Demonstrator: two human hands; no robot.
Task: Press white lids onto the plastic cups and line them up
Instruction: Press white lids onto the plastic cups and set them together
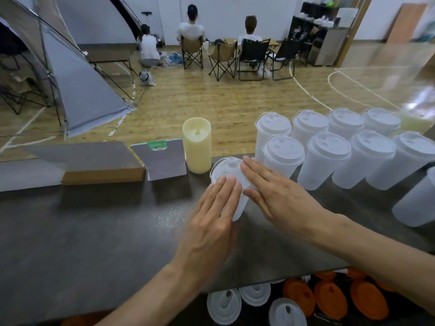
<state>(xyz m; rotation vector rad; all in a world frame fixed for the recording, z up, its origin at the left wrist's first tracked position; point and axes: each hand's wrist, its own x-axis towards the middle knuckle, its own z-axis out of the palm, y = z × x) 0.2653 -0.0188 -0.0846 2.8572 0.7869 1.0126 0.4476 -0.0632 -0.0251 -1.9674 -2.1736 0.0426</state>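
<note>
Both hands are flat on the lid now! The left hand (213, 212) lies with fingers straight across the near edge of the white lid (229, 171), and the right hand (277, 192) presses its straight fingers down on the lid's right side, neither one curled around anything. Under them stands the frosted plastic cup (237, 208), tilted away on the dark surface (94, 231), just in front of a tall cream candle (197, 144). To the right, two rows of lidded cups (329, 151) stand touching one another, running off toward the frame's right edge. One more cup (416, 203) sits apart at the far right. Below the surface's near edge, loose white lids (235, 304) and orange lids (334, 300) lie piled together.
</note>
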